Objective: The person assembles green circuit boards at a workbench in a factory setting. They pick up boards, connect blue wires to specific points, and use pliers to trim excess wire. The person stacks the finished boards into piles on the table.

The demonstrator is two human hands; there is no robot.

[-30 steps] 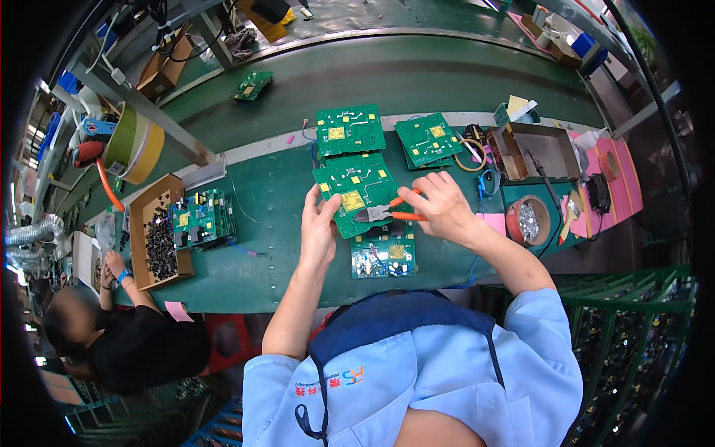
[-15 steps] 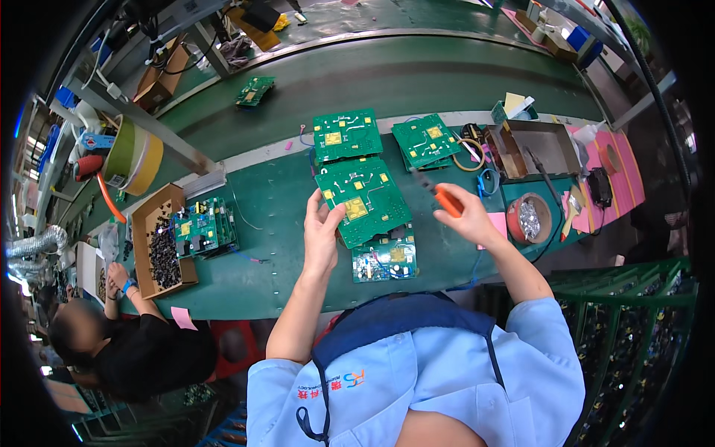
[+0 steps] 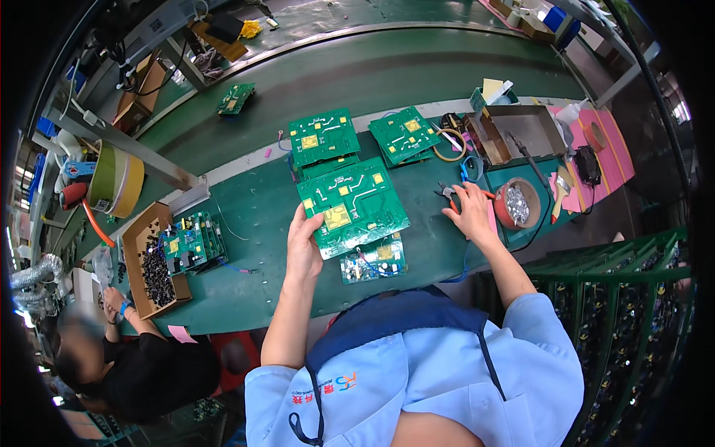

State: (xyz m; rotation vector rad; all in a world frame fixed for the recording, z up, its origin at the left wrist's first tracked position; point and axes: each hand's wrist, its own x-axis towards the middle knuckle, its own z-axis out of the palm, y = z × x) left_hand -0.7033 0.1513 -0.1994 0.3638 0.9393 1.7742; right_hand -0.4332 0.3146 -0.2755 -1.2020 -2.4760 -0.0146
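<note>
My left hand [image 3: 304, 246] grips the left edge of a green circuit board [image 3: 365, 216], thumb on its face, and holds it tilted above the bench. Partly covered beneath it lies another circuit board [image 3: 374, 262] with its components facing up. My right hand [image 3: 474, 214] is over the diagonal cutters [image 3: 447, 194], fingers spread across their orange handles, which stand apart; the cutters appear to rest on the bench. Beyond the held board are a stack of green boards [image 3: 325, 134] and, to its right, a second stack [image 3: 404, 134].
Toward the right are a yellow tape roll [image 3: 450, 146], a bowl of metal bits [image 3: 518, 205], a cardboard tray [image 3: 521, 138] and a brush [image 3: 562, 186]. Leftward stand upright boards [image 3: 195, 242] and a box of small black parts [image 3: 179, 292]. A co-worker [image 3: 141, 365] sits at far left.
My right hand has lowered the cutters to the bench and its fingers have loosened. My left hand has raised and tilted the board a little. The whole view has shifted slightly.
</note>
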